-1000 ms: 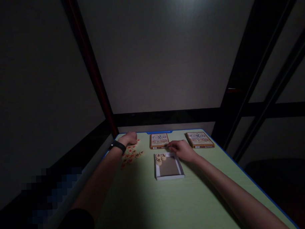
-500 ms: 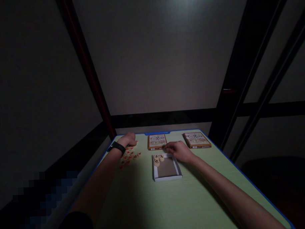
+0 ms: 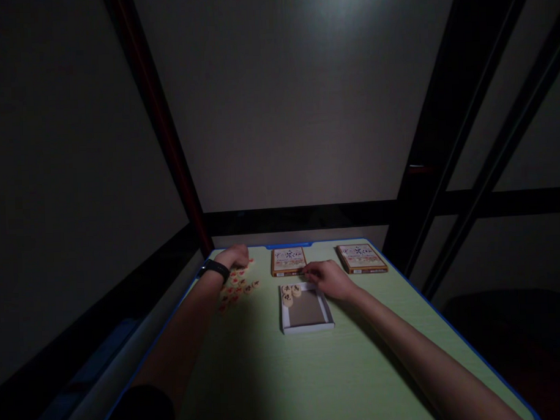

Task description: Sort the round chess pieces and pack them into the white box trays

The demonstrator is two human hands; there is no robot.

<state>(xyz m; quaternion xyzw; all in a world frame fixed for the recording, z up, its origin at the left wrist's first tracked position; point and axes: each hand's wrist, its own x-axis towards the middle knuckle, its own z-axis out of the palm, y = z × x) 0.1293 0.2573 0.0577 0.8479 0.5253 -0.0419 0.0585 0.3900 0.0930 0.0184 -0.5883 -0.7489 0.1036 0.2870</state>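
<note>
Round pieces (image 3: 248, 289) lie scattered left of the frame's lower centre, the left hand (image 3: 236, 256) curled at their upper edge, the right hand (image 3: 332, 280) narrowly pinched beside the white tray (image 3: 308, 328), though dimness hides whether either holds anything.

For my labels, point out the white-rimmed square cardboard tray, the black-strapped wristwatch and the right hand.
White-rimmed square cardboard tray (image 3: 307, 312), head view: bare floor.
Black-strapped wristwatch (image 3: 217, 268), head view: strap.
Right hand (image 3: 333, 280), head view: its back.

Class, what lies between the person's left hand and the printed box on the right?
In the head view, the other printed box lies between the left hand and the right-hand box, with green tabletop on either side.
</note>
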